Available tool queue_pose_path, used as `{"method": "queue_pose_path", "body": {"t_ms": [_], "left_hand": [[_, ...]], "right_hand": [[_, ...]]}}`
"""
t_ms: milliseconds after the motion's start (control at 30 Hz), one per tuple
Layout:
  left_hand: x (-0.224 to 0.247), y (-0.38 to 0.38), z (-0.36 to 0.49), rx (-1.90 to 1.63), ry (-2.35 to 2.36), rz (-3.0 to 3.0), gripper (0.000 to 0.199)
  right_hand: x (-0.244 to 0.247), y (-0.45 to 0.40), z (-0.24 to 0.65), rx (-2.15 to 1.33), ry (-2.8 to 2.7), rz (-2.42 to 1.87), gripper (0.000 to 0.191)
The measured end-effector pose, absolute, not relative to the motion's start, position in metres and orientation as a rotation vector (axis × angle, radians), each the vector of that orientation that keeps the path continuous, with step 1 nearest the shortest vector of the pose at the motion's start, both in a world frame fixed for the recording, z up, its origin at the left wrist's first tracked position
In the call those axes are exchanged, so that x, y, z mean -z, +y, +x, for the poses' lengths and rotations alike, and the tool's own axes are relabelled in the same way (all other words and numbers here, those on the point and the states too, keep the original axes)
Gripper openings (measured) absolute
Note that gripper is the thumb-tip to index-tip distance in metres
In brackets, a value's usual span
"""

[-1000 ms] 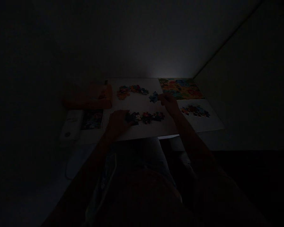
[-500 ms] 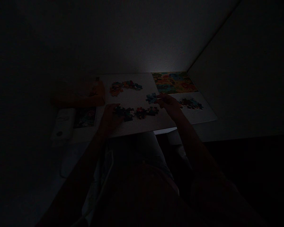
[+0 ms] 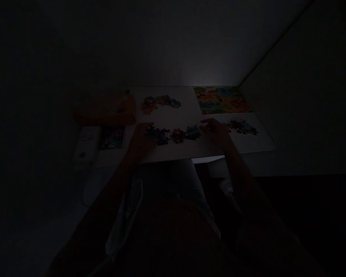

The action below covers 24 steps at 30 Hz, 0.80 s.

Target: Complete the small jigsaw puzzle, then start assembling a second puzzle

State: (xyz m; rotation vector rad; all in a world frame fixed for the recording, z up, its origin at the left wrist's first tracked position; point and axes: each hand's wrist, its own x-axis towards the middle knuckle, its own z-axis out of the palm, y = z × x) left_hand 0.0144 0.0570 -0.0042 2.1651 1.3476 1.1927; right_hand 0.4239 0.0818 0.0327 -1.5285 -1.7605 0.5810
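Resting at the left end of the near row of puzzle pieces (image 3: 178,135), in the head view, the left hand (image 3: 140,141) has its fingers over or against the dark pieces; whether its grip is clamped on one cannot be told in this dim light. The right hand (image 3: 216,134) is at the other end, just beside the blue-green pieces (image 3: 193,132), with thumb and forefinger apart and nothing seen between them. The row lies on the white table (image 3: 187,151), close to its near edge. A far cluster (image 3: 163,100) lies beyond it, and a right cluster (image 3: 243,127) sits below the coloured picture sheet (image 3: 223,100). An orange box (image 3: 128,111) stands at left.

Sound handling, in the inspector's judgement, calls for light left fingers that steady the row without dragging it. The right thumb and forefinger should take a piece by opposite edges, keep it level, and align knob with socket before pressing straight down. Force on a poor fit could bend a knob or shift neighbours. Low light makes colour matching unreliable; outlines deserve checking too.
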Motion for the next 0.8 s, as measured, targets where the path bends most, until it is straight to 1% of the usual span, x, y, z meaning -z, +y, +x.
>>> {"method": "queue_pose_path", "body": {"t_ms": [100,233,400,467,567,633,700,800], "left_hand": [[0.002,0.054,0.017,-1.174,1.392,2.139,0.068],[0.001,0.054,0.018,-1.138,1.416,2.116,0.068],[-0.002,0.054,0.021,-1.049,1.464,2.209,0.082],[-0.003,0.053,0.022,-1.039,1.480,2.243,0.086],[-0.004,0.051,0.023,-0.985,1.499,2.261,0.085],[-0.005,0.051,0.023,-0.929,1.519,2.264,0.083],[-0.006,0.051,0.023,-0.891,1.542,2.263,0.082],[-0.007,0.050,0.025,-0.870,1.563,2.273,0.080]], "right_hand": [[-0.028,0.087,0.423,-0.535,-1.771,-1.537,0.043],[-0.019,0.104,0.404,-0.626,-1.831,-1.511,0.046],[-0.010,0.159,0.369,-0.637,-1.909,-1.474,0.044],[-0.008,0.188,0.355,-0.598,-1.921,-1.508,0.049],[-0.006,0.226,0.338,-0.501,-1.890,-1.616,0.062],[-0.007,0.244,0.329,-0.466,-1.873,-1.700,0.065],[-0.010,0.256,0.325,-0.470,-1.885,-1.753,0.059],[-0.016,0.261,0.324,-0.485,-1.921,-1.740,0.045]]}}
